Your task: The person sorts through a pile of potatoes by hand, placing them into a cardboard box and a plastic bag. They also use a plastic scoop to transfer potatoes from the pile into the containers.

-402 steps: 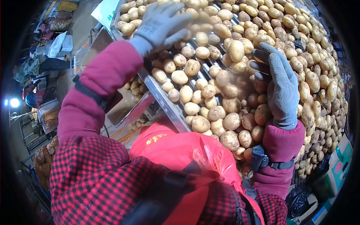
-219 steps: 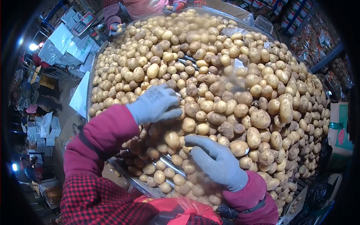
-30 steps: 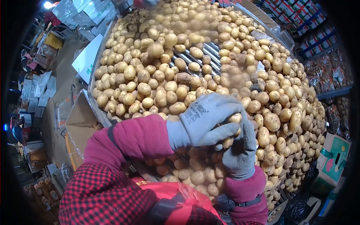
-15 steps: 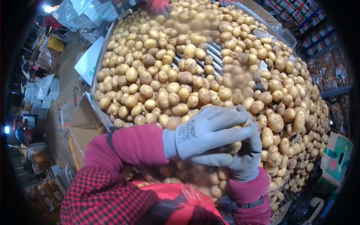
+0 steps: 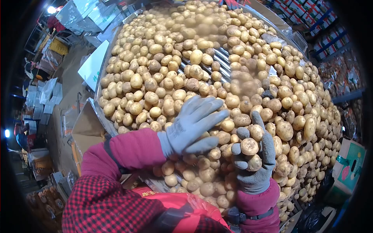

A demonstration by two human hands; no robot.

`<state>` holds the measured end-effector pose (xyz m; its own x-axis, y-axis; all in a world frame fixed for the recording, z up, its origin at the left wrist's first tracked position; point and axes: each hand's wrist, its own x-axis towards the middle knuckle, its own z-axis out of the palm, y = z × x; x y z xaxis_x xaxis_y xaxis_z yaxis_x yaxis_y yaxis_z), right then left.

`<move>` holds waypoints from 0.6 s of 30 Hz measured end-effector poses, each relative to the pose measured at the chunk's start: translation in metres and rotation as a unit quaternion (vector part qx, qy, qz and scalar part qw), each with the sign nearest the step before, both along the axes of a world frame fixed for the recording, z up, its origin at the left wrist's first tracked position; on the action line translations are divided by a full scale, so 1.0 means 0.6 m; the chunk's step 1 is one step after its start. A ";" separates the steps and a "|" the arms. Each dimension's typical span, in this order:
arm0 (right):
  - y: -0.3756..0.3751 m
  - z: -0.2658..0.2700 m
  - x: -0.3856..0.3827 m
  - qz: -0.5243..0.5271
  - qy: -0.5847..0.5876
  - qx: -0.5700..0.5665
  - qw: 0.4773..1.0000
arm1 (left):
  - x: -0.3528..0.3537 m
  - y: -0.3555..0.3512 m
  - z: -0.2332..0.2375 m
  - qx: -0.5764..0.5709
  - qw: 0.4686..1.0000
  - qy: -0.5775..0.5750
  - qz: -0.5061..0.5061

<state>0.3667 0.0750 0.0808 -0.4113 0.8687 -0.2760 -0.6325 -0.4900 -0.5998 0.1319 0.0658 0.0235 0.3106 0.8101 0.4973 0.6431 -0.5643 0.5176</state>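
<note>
A broad heap of potatoes spreads across a sorting table, pale yellow to brown, some with soil on them. My left hand wears a grey glove and rests palm down over the near part of the heap, fingers stretched apart, gripping nothing visible. My right hand, also gloved in grey, is turned palm up. Its curled fingers cup a few potatoes, one of them a round potato at the fingertips. Whether potatoes lie deeper in that palm is hidden.
Metal rollers show through a gap in the heap. A co-worker's red-gloved hand is at the far edge. An open cardboard box and a white panel stand left. A green carton is right.
My hands, together around potatoes before, are now apart. The left has moved left with its fingers spread; potatoes now show in the right. One red-gloved co-worker's hand has left the far edge.
</note>
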 end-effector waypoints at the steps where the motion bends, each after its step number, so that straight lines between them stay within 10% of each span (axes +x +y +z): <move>1: 0.000 -0.001 0.006 0.024 0.027 0.011 0.999 | -0.001 0.010 -0.021 -0.066 0.993 0.093 -0.005; 6: -0.005 -0.050 0.007 0.024 -0.185 0.357 0.915 | -0.074 0.108 -0.048 -0.040 0.966 0.249 -0.050; 9: -0.012 -0.039 0.002 0.012 -0.157 0.285 0.945 | -0.147 0.142 -0.047 -0.060 0.961 0.267 0.049; 10: -0.010 -0.006 0.005 0.051 -0.106 0.086 0.989 | -0.170 0.155 -0.052 -0.037 0.950 0.296 0.089; 13: -0.016 -0.031 0.006 0.054 -0.135 0.226 0.963 | -0.219 0.204 -0.030 -0.111 0.890 0.358 0.258; 16: -0.008 -0.001 0.001 0.089 -0.127 0.139 0.978 | -0.168 0.240 0.000 0.123 0.930 0.283 0.200; 18: -0.007 0.004 -0.001 0.094 -0.134 0.118 0.979 | -0.088 0.249 -0.007 0.038 0.973 0.229 0.001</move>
<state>0.3663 0.0708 0.0831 -0.5104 0.8373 -0.1959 -0.3486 -0.4098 -0.8430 0.0790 0.2155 0.0192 0.5123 0.7772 0.3653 0.7974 -0.5884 0.1335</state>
